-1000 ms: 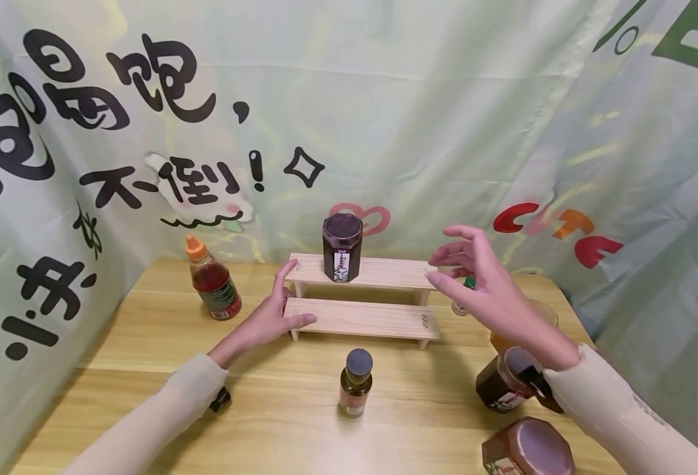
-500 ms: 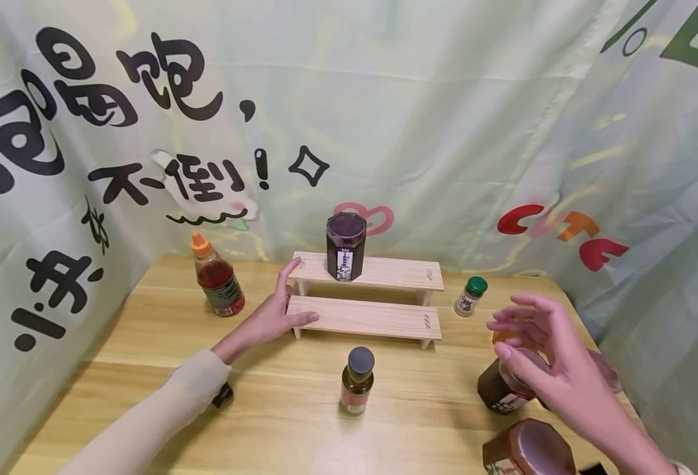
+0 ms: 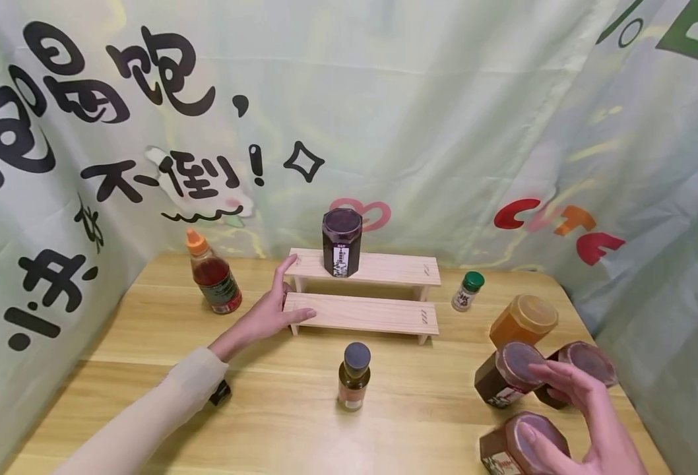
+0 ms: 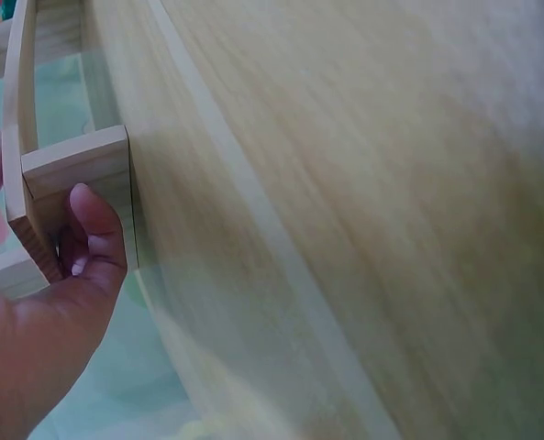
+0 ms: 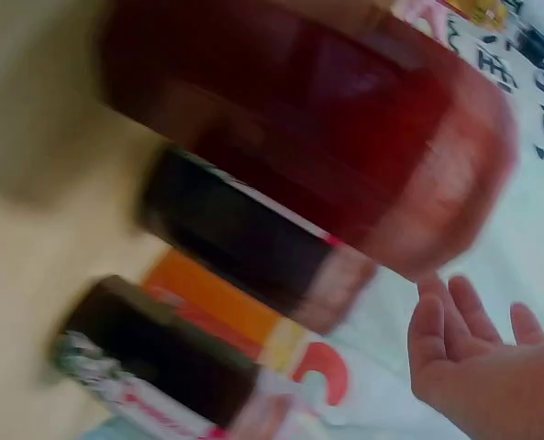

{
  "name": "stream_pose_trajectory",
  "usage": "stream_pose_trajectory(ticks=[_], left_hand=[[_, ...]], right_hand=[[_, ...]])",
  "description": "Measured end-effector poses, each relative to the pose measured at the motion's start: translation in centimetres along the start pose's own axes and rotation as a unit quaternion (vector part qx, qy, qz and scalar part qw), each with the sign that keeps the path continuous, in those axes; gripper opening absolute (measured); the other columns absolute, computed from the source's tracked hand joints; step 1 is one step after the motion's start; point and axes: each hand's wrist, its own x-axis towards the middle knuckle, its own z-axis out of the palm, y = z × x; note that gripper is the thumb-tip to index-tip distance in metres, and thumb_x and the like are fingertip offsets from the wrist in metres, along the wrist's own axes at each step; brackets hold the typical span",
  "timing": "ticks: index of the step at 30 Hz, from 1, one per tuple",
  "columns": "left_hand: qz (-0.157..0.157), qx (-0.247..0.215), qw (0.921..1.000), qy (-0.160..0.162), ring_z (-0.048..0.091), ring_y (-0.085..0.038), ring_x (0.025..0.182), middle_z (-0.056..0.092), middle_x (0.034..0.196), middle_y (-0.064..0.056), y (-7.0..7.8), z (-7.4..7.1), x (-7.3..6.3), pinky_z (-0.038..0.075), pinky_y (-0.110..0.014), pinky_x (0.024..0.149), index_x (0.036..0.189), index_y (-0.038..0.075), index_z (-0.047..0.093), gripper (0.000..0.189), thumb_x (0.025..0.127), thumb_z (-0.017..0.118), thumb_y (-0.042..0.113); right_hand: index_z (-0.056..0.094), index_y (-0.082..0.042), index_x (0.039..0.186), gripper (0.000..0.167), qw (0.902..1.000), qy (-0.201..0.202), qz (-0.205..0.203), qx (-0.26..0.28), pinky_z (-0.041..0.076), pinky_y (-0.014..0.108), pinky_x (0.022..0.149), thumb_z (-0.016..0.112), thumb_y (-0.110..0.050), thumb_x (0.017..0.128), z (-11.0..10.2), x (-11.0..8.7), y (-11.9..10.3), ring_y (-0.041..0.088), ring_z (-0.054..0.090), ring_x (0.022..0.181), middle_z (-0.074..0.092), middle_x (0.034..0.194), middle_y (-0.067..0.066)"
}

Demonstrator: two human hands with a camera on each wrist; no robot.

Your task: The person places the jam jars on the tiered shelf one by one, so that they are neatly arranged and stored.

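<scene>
A two-tier wooden shelf (image 3: 361, 312) stands at the back middle, a dark purple octagonal jar (image 3: 342, 244) upright on its upper board. My left hand (image 3: 266, 313) grips the shelf's left end. In the left wrist view, thumb and fingers of that hand (image 4: 51, 330) curl about the end of a board (image 4: 79, 160). At the right, my right hand (image 3: 592, 422) hovers over lidded jars, fingers spread and loosely bent. Nearest it are a reddish-brown jar (image 3: 494, 448) and a dark jar (image 3: 497, 379). Large in the right wrist view, the red jar (image 5: 317, 119) lies beyond the fingertips.
Behind the dark jar stand an amber jar (image 3: 524, 320) and another dark jar (image 3: 586, 359). A green-capped shaker (image 3: 466, 291) is right of the shelf. One small dark-capped bottle (image 3: 353, 379) stands in front, an orange-tipped sauce bottle (image 3: 215, 280) at left. Printed cloth (image 3: 420, 132) hangs behind.
My right hand has moved from the shelf's right end back toward me and right, over the jars. The left hand keeps its hold on the shelf.
</scene>
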Motion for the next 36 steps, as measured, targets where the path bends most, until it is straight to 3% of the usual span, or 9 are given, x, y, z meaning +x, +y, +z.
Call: stream_pose_trajectory(ticks=[3, 7, 11, 14, 21, 28, 36], left_hand=[[-0.001, 0.004, 1.0000, 0.003, 0.054, -0.026, 0.075, 0.058, 0.098, -0.016, -0.1, -0.1, 0.0, 0.048, -0.043, 0.067, 0.172, 0.046, -0.001, 0.120, 0.095, 0.090, 0.028], [0.001, 0.004, 1.0000, -0.002, 0.052, -0.026, 0.075, 0.058, 0.098, -0.017, 0.0, -0.1, 0.0, 0.046, -0.042, 0.066, 0.173, 0.044, -0.002, 0.120, 0.096, 0.089, 0.028], [0.002, 0.003, 1.0000, -0.003, 0.052, -0.026, 0.075, 0.058, 0.098, -0.017, 0.1, -0.3, 0.0, 0.046, -0.040, 0.065, 0.172, 0.044, -0.002, 0.120, 0.096, 0.089, 0.028], [0.002, 0.006, 1.0000, -0.001, 0.050, -0.025, 0.074, 0.057, 0.096, -0.016, 0.1, -0.3, 0.1, 0.045, -0.039, 0.064, 0.172, 0.045, -0.001, 0.120, 0.096, 0.090, 0.028], [0.001, -0.001, 1.0000, -0.005, 0.058, -0.025, 0.076, 0.060, 0.098, -0.016, 0.0, -0.2, 0.1, 0.051, -0.042, 0.068, 0.172, 0.046, -0.002, 0.120, 0.096, 0.089, 0.028], [0.000, 0.002, 1.0000, 0.000, 0.054, -0.025, 0.075, 0.058, 0.097, -0.016, 0.2, -0.1, 0.0, 0.048, -0.041, 0.067, 0.172, 0.047, -0.002, 0.119, 0.096, 0.089, 0.028], [0.002, 0.002, 1.0000, -0.004, 0.055, -0.025, 0.075, 0.057, 0.096, -0.016, 0.3, -0.1, -0.2, 0.049, -0.040, 0.066, 0.172, 0.046, -0.002, 0.120, 0.096, 0.089, 0.027]], right_hand=[[0.045, -0.005, 0.155, 0.107, 0.9994, 0.034, -0.003, 0.003, 0.038, 0.007, 0.097, 0.099, 0.011, 0.065, 0.6, -1.3, 1.3, -0.005, 0.055, 0.122, 0.059, 0.139, -0.016], [0.052, -0.007, 0.148, 0.117, 0.9959, 0.080, 0.005, 0.043, 0.041, 0.006, 0.093, 0.094, 0.025, 0.044, 1.7, -2.4, 2.9, -0.008, 0.057, 0.120, 0.061, 0.135, -0.022], [0.050, -0.002, 0.149, 0.128, 0.9858, 0.147, 0.075, 0.033, 0.039, 0.006, 0.092, 0.101, 0.022, 0.034, 3.9, -3.7, 2.7, -0.008, 0.055, 0.120, 0.059, 0.132, -0.024], [0.045, 0.003, 0.151, 0.134, 0.9748, 0.176, 0.137, 0.009, 0.037, 0.005, 0.090, 0.107, 0.015, 0.033, 5.4, -4.4, 2.1, -0.006, 0.053, 0.114, 0.058, 0.127, -0.017], [0.046, 0.001, 0.145, 0.123, 0.9645, 0.151, 0.206, -0.067, 0.034, 0.000, 0.076, 0.112, -0.006, 0.041, 5.6, -5.1, 2.4, -0.019, 0.039, 0.091, 0.060, 0.120, 0.022], [0.051, 0.005, 0.136, 0.118, 0.9710, 0.162, 0.169, -0.049, 0.037, 0.000, 0.078, 0.110, 0.002, 0.034, 5.6, -5.2, 2.4, -0.016, 0.045, 0.091, 0.060, 0.114, 0.019], [0.053, 0.000, 0.142, 0.106, 0.9876, 0.090, 0.121, -0.045, 0.045, 0.006, 0.074, 0.111, -0.004, 0.054, 4.9, -4.5, 2.0, -0.008, 0.058, 0.092, 0.062, 0.122, 0.015]])
